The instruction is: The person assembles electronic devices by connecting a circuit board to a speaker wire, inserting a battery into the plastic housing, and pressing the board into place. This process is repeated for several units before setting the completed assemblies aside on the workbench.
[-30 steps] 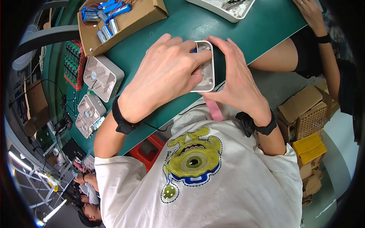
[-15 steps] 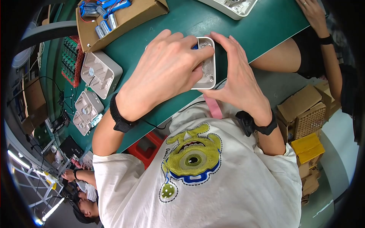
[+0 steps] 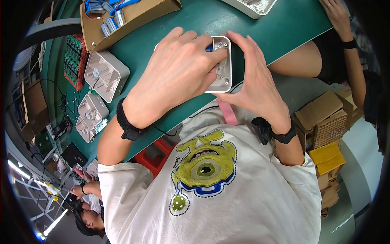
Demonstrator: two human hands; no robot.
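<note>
One open, pale plastic casing (image 3: 223,74) sits between my left fingers (image 3: 218,55) and my right fingers (image 3: 248,51), over the near side of a green surface (image 3: 292,24). The left fingers are bent and reach down into the casing from its left, covering much of it; whether they grip anything inside, I cannot tell. A bit of a blue part (image 3: 209,48) shows beside them, toward the casing's far end. My right fingers hold the casing in a wide curve, the thumb at its near end and the fingertips at its far right corner, leaving a gap between palm and casing wall. A black wristband (image 3: 126,122) circles my left wrist.

At far left, a cardboard box (image 3: 144,21) carries blue battery cells (image 3: 113,25). Nearer, to the left of my arm, lie a larger casing (image 3: 118,70) and a smaller casing (image 3: 94,106), both open side up, with green circuit boards (image 3: 72,61) on red wrapping beyond them. Another casing (image 3: 258,8) is cut by the far edge of view. At far right, a co-worker's hand (image 3: 337,18) rests by the surface.
</note>
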